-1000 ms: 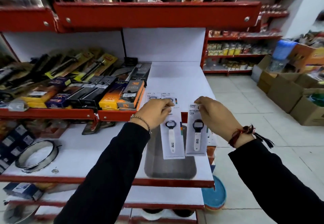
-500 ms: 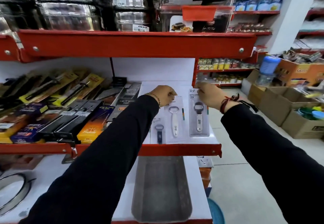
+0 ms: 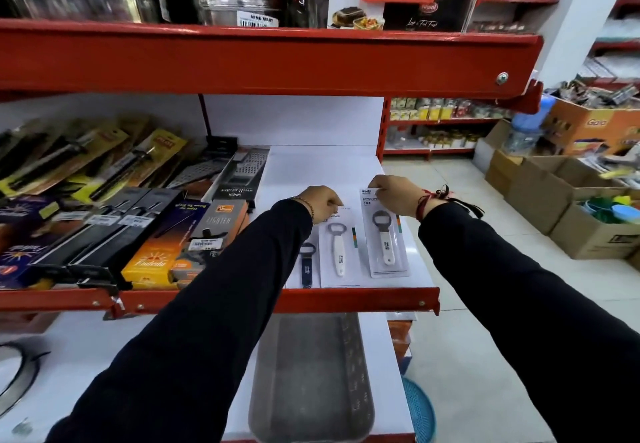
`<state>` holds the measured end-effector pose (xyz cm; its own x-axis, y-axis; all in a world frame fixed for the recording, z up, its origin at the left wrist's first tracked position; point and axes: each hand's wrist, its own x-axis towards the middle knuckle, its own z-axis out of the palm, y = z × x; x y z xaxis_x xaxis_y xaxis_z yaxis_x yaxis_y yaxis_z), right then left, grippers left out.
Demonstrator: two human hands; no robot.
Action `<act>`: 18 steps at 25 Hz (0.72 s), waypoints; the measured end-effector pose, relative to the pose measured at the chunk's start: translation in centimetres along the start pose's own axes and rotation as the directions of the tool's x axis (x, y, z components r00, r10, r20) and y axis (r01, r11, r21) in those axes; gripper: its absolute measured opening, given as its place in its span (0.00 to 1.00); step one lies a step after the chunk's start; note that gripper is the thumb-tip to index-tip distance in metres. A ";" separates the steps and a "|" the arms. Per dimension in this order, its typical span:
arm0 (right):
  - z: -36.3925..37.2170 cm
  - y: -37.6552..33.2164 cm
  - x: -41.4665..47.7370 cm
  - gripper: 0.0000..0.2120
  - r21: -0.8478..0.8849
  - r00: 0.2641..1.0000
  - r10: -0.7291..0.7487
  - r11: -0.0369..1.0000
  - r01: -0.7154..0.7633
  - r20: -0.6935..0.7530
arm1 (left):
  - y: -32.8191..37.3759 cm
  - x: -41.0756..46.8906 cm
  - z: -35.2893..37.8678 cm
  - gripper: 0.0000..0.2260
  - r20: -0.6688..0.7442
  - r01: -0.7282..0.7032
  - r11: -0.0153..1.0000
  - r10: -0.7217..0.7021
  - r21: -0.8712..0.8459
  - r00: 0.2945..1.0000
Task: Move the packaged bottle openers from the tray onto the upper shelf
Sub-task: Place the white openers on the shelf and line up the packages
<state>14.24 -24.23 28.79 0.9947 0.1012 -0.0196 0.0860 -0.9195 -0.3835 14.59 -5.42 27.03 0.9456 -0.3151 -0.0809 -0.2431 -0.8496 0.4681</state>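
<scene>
Resting on upper shelf (image 3: 346,172): three carded bottle openers, side by side near its red front lip.
Left hand (image 3: 320,201): fingers curled together, pinching the top edge of the middle opener pack (image 3: 337,252), which holds a white-handled opener and lies flat on the shelf.
Right hand (image 3: 393,194): fingers closed on the top edge of the right opener pack (image 3: 384,234), also flat, just beside the middle one.
Third pack (image 3: 306,264): dark-handled opener, left of the middle pack, partly hidden by the left sleeve; no hand on it.
Tray (image 3: 311,380): grey, on the shelf below, nothing visible in it.
Neighbouring stock: lighter boxes (image 3: 211,234) to the left on the same level.
</scene>
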 end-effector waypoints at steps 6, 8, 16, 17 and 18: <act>1.6 0.9 0.1 0.17 0.003 0.998 0.014 1.000 -0.014 0.067 | -0.8 0.7 1.5 0.13 0.003 0.046 0.999 -0.046 0.020 0.999; 2.1 1.4 0.1 0.17 -0.003 0.997 0.035 0.999 -0.035 0.070 | -0.7 0.7 1.8 0.12 -0.001 0.061 0.998 -0.061 0.014 0.998; 3.5 2.0 -0.4 0.13 -0.161 0.999 0.034 0.986 -0.033 0.003 | -0.5 0.3 2.4 0.11 -0.062 0.019 0.989 -0.010 0.148 0.998; 3.7 2.1 -0.5 0.13 -0.191 1.000 0.028 0.981 -0.029 -0.006 | -0.6 0.2 2.5 0.12 -0.067 0.024 0.983 -0.013 0.180 0.998; 3.8 2.1 -0.6 0.14 -0.222 1.000 0.021 0.975 -0.022 -0.009 | -0.6 0.2 2.6 0.12 -0.069 0.028 0.978 -0.014 0.206 0.998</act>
<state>13.56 -24.81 24.46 0.9967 0.0790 -0.0197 0.0746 -0.9829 -0.1686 14.38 -6.09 24.42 0.9615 -0.2737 -0.0264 -0.2563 -0.9269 0.2743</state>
